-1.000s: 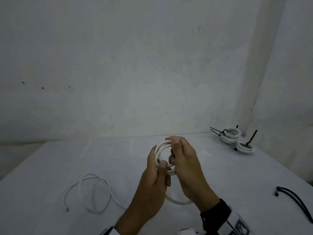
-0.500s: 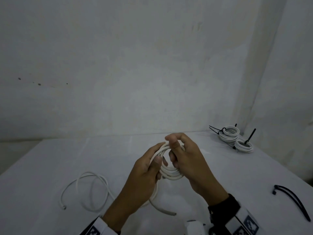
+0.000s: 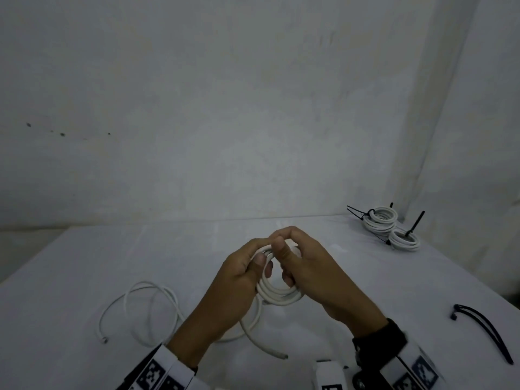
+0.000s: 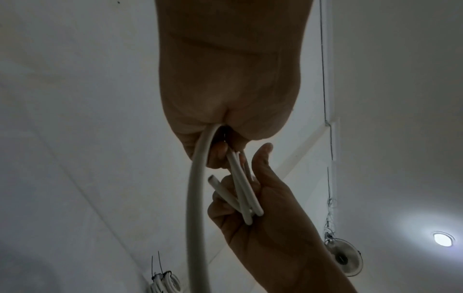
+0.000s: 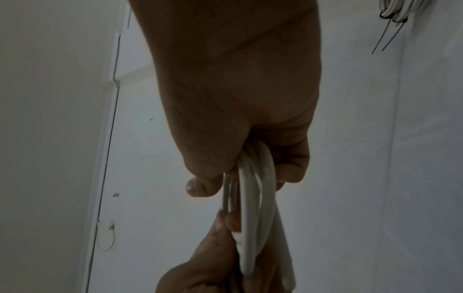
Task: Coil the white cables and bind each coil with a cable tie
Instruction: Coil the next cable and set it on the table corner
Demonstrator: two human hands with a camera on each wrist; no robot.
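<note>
Both hands hold a small coil of white cable above the table's middle. My left hand grips the coil's left side, thumb on top. My right hand pinches its upper right part between thumb and curled fingers. A loose tail of this cable hangs from the coil to the table. The left wrist view shows the cable leaving my left fist and the coil turns lying in the right hand. In the right wrist view the coil runs between both hands. A second white cable lies loose at the left.
Two bound white coils with black ties sit at the table's far right corner. Loose black cable ties lie near the right edge. The white table meets a pale wall behind.
The hands have sunk slightly and drawn together on the coil. The coil has tilted flatter and gained a turn, and the hanging tail now ends in front of the left forearm.
</note>
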